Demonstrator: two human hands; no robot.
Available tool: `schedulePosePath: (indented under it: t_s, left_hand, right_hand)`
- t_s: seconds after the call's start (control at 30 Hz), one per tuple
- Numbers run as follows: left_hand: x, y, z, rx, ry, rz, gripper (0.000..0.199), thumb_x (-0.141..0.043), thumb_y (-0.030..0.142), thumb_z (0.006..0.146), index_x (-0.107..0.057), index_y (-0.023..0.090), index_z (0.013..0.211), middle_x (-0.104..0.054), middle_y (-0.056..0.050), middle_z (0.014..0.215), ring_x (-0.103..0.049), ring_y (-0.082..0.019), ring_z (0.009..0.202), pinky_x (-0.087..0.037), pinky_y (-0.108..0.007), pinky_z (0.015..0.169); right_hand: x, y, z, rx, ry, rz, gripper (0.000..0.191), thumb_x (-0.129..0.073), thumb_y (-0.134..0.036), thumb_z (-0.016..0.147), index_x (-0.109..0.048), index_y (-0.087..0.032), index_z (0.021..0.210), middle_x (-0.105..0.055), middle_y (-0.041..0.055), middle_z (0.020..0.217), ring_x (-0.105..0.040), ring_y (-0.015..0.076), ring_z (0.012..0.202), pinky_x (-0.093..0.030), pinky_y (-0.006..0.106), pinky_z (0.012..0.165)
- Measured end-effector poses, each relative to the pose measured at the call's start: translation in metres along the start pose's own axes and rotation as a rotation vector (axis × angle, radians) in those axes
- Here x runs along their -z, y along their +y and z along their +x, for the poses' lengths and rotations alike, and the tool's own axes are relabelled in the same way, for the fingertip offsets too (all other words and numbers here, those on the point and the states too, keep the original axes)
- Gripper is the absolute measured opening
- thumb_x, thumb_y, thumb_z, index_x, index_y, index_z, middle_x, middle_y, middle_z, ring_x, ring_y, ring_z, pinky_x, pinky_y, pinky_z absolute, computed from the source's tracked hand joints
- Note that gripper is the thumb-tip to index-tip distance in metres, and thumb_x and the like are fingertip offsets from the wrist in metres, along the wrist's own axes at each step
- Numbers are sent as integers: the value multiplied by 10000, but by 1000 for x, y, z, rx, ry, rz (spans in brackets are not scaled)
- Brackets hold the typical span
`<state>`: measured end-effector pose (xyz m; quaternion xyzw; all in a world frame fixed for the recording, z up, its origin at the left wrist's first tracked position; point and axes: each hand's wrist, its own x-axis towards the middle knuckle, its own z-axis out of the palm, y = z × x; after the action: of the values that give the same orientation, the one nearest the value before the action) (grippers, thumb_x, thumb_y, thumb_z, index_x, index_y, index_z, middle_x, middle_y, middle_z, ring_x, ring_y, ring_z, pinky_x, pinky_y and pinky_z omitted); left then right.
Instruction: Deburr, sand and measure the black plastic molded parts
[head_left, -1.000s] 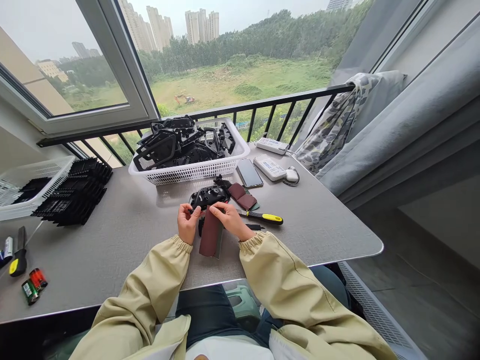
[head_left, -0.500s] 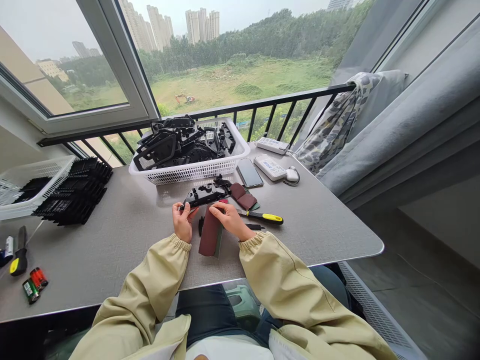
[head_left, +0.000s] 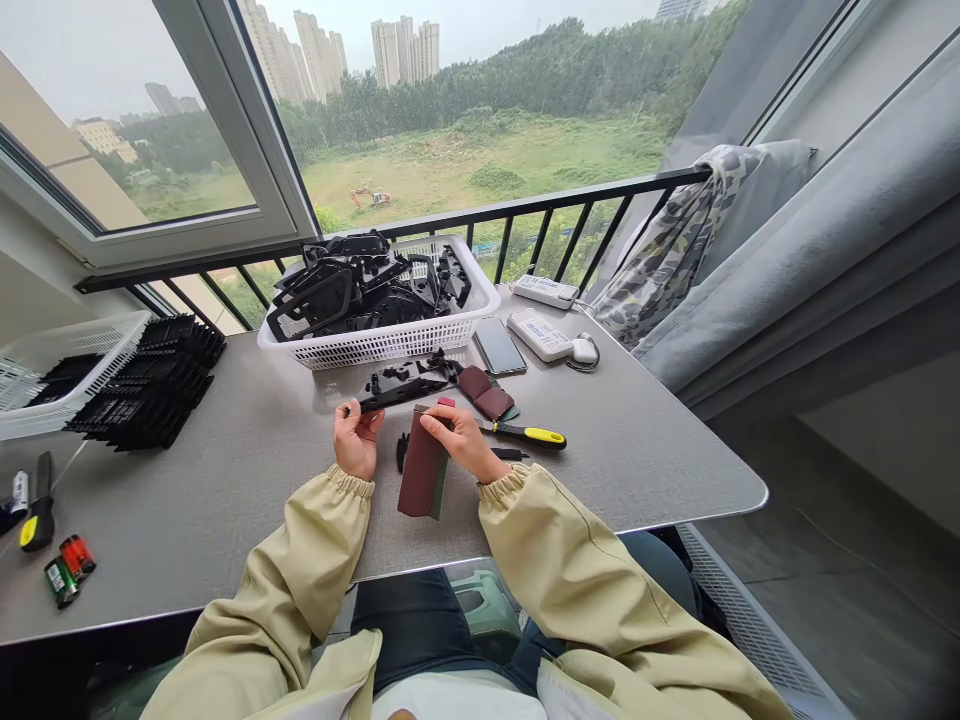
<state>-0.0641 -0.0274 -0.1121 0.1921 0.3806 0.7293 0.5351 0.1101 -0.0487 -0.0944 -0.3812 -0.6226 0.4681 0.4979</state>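
My left hand (head_left: 355,442) pinches the left end of a long black plastic part (head_left: 405,384) with clips and bosses along it. The part sits low over the table, its right end beside a folded piece of sandpaper (head_left: 487,393). Between the thumb and fingers of my right hand (head_left: 466,445) hangs a strip of sandpaper (head_left: 422,470), maroon on one face and green on the other. Behind that strip lies a dark tool (head_left: 514,454), mostly hidden. A tool with a yellow and black handle (head_left: 541,437) rests just right of my right hand.
A white basket (head_left: 352,350) heaped with black plastic parts stands at the back by the railing. Right of it are a phone (head_left: 500,346) and white boxes (head_left: 540,335). At left are stacked black grilles (head_left: 150,385), another basket (head_left: 112,335), a knife (head_left: 37,510) and batteries (head_left: 71,570).
My left hand has shifted slightly left and down, and the black plastic part has turned and dropped lower. The sandpaper strip in my right hand has barely moved.
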Motion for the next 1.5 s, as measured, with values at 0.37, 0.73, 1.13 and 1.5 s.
schedulePosePath:
  t_s: [0.37, 0.73, 1.13, 1.5]
  left_hand:
    - [-5, -14, -13, 102, -91, 329, 617, -865, 228, 456, -400, 224, 862, -569, 62, 746, -606, -103, 659, -540, -277, 651]
    - [-3, -17, -16, 5, -215, 469, 559, -759, 171, 540, -429, 228, 988, -575, 23, 832, -601, -135, 758, -520, -285, 695]
    - [-4, -14, -24, -34, -276, 424, 434, -748, 242, 637, -520, 233, 1006, -609, -10, 874, -623, -155, 782, -544, -313, 728]
    - [-2, -21, -25, -193, -242, 497, 392, -770, 268, 646, -539, 229, 961, -586, 11, 815, -603, -118, 684, -529, -252, 647]
  right_hand:
    - [-4, 15, 6, -150, -92, -24, 314, -547, -454, 778, -599, -165, 666, -559, 1, 635, -480, 137, 616, -379, 259, 575]
    - [-4, 20, 6, -97, -86, -116, 294, -532, -398, 814, -653, -150, 713, -634, 20, 688, -517, 146, 647, -389, 264, 607]
    - [-7, 17, 2, 20, -27, -214, 290, -516, -375, 854, -696, -152, 809, -690, 45, 746, -555, 167, 666, -394, 271, 609]
    - [-8, 14, 2, -50, -27, -171, 315, -510, -399, 854, -692, -150, 793, -676, 41, 740, -553, 166, 671, -400, 272, 606]
